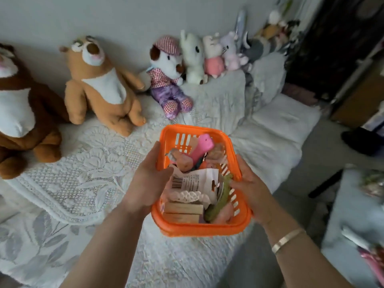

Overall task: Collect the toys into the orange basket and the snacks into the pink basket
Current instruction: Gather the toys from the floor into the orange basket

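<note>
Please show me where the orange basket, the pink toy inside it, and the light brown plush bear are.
orange basket [199, 229]: head view, near rim.
pink toy [202, 146]: head view, upper body.
light brown plush bear [99, 94]: head view, chest.

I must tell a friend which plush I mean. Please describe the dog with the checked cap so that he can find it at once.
Look at the bed and the row of plush toys against the wall. The dog sits between the tan bear and the white plush. Only it wears clothes: a pink checked cap and shirt, and purple trousers.
</note>
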### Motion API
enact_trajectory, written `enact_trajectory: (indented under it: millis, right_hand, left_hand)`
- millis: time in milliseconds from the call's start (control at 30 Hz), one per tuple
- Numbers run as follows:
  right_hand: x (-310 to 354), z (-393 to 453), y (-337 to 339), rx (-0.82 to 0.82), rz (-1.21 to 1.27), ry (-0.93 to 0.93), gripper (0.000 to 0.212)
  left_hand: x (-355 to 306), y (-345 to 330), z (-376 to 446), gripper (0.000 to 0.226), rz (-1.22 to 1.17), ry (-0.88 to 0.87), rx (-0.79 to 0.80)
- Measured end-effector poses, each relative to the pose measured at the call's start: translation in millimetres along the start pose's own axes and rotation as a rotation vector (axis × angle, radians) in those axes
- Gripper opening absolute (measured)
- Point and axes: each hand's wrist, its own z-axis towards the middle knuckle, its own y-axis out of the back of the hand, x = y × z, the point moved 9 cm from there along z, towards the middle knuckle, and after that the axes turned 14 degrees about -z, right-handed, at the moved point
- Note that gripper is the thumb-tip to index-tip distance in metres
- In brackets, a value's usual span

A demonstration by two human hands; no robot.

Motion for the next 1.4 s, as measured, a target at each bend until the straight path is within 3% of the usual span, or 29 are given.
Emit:
enact_trajectory:
  millis: [133,367,567,667,867,1100,1200,1300,1400]
  right_hand:
    - [21,-30,61,-0.107,0.014,-0.005,0.057]
    - [32,-47,183,-0.237,0.071,0.000,0.052]
    - [40,-24,309,-0.301,0.099,0.019,0.049]
    - [48,-11,376,-0.332,0.061,0.024,0.050]
    - [47,5,496,-0.435,0.047,0.049,0.049]
    - [28,5,593,-0.573,0.012,0.020,0.043]
    - [17,13,635,-0.637,0.016,0.013,0.041]
    - [9,30,671,-0.683,0.013,0.004,0.044]
    - [11,58,712,-0.725,0.039,0.010,0.044]
  left_hand:
    - [-20,-67,-4,0.077,-0.022,0.033,0.112]
    - [-41,-202,17,0.037,-0.139,0.018,0.297]
    - [-58,-329,67,0.031,-0.188,0.034,0.328]
    - [-67,-395,92,0.043,-0.209,0.038,0.341]
    - [-81,-518,132,0.032,-0.150,0.008,0.433]
    - [-73,-633,170,0.024,-0.120,0.042,0.574]
    - [-65,-683,190,0.038,-0.105,0.061,0.647]
    - [-62,-725,214,0.024,-0.111,0.063,0.685]
    - [-67,-769,248,0.027,-0.109,0.052,0.728]
